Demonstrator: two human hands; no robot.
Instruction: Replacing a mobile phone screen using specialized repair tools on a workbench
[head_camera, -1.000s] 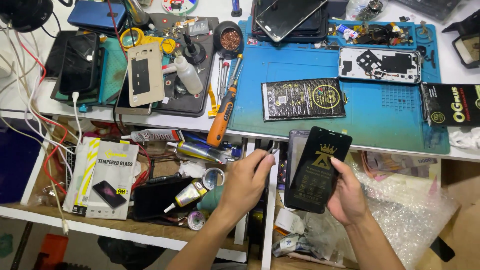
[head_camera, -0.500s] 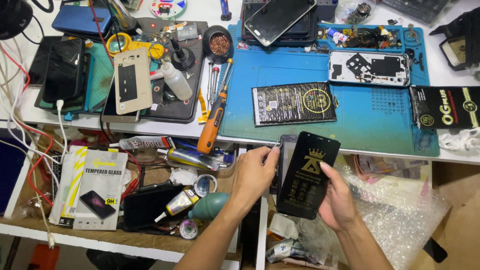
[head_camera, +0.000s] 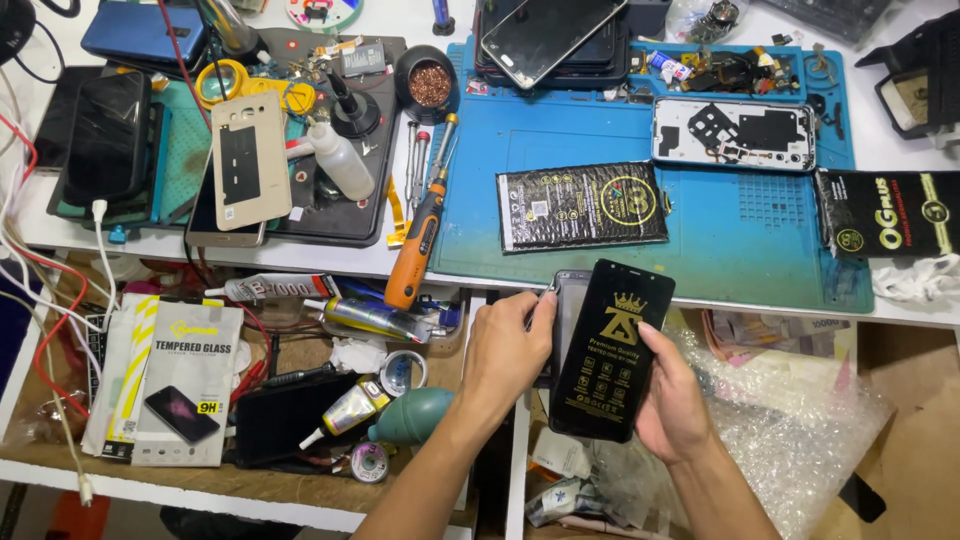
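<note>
Barely anything has moved since the earlier frames: both hands and the black packet sit slightly lower and nearer the blue mat's front edge in view, same grip. Right hand (head_camera: 672, 398) closed around the black screen-protector packet (head_camera: 612, 350) with gold print, thumb along its right edge, fingers behind; packet upright, tilted a bit to the right, held over the open drawer just below the bench edge. Left hand (head_camera: 508, 345) curled, fingertips on the edge of a grey phone (head_camera: 568, 312) that sticks out behind the packet's left side; cannot tell how much of the phone the hand actually grips. Blue work mat (head_camera: 740, 240) on the bench above, with a second black packet (head_camera: 582, 205) lying flat on it and a phone frame (head_camera: 733, 133) farther back. Orange-handled screwdriver (head_camera: 417, 244) lies at the mat's left edge, tip pointing away. White plastic bottle (head_camera: 338, 160) and gold phone back cover (head_camera: 238, 160) sit left of it on a dark tray. Lower shelf left of the hands: white tempered-glass box (head_camera: 180, 385), glue tube (head_camera: 345, 412), teal blower bulb (head_camera: 415, 415). Bubble wrap (head_camera: 790, 430) right of the right hand.
</note>
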